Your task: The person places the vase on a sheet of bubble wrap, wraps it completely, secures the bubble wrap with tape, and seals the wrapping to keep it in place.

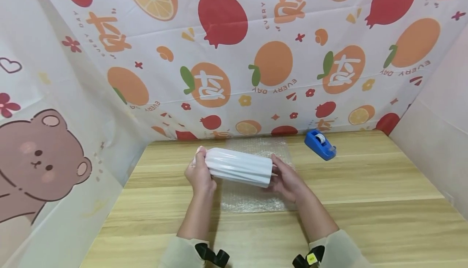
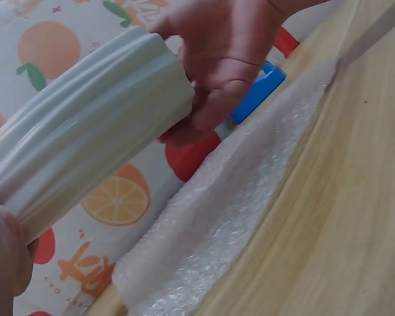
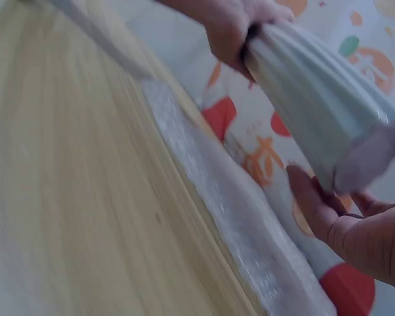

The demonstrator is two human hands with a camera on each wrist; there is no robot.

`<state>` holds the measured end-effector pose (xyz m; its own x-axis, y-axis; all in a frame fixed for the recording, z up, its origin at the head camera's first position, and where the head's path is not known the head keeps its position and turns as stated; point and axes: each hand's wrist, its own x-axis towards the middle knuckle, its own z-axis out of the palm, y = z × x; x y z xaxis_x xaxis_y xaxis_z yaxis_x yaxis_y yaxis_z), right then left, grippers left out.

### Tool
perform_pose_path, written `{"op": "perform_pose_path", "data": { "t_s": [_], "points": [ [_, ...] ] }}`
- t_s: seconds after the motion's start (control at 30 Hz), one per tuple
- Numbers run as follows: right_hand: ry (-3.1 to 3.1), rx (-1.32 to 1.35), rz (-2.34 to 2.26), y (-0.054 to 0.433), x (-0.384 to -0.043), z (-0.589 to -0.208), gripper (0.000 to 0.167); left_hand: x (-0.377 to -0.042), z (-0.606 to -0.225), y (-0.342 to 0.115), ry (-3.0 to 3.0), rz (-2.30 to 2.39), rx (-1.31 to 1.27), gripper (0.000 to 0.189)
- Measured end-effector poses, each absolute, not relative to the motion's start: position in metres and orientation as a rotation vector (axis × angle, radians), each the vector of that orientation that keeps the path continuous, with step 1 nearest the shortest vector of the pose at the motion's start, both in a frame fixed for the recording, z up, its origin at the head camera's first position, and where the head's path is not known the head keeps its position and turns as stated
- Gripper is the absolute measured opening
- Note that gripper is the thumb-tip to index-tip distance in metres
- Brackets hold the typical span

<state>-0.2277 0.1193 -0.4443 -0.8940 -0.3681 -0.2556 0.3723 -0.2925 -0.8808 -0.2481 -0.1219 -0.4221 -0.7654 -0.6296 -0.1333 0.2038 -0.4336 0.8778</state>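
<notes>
My left hand wraps one end of the white ribbed vase, fingers curled round it; my right hand cups the other end, fingers bent against its base. I hold it level, off the desk, right above the bubble wrap. Only the head view shows the whole blue tape dispenser beyond my right grip; the wrist views show the wrap's edge close up.

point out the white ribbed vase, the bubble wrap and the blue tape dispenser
white ribbed vase (image 1: 238, 166), head view, middle of its ribbed side
bubble wrap (image 1: 252, 199), head view, near part of the sheet below the vase
blue tape dispenser (image 1: 319, 144), head view, its blue body
</notes>
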Motion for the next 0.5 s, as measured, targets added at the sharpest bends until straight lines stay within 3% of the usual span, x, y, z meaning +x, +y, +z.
{"op": "perform_pose_path", "data": {
  "t_s": [0.1,0.5],
  "points": [
    [1.364,-0.019,-2.261,0.112,-0.225,-0.444,0.074,-0.248,-0.423,-0.118,-1.256,-2.205,0.601,0.02],
    [1.251,0.091,-2.318,0.116,-0.224,-0.444,0.056,-0.242,-0.425,-0.109,-1.453,-2.225,0.486,0.026]
  ]
}}
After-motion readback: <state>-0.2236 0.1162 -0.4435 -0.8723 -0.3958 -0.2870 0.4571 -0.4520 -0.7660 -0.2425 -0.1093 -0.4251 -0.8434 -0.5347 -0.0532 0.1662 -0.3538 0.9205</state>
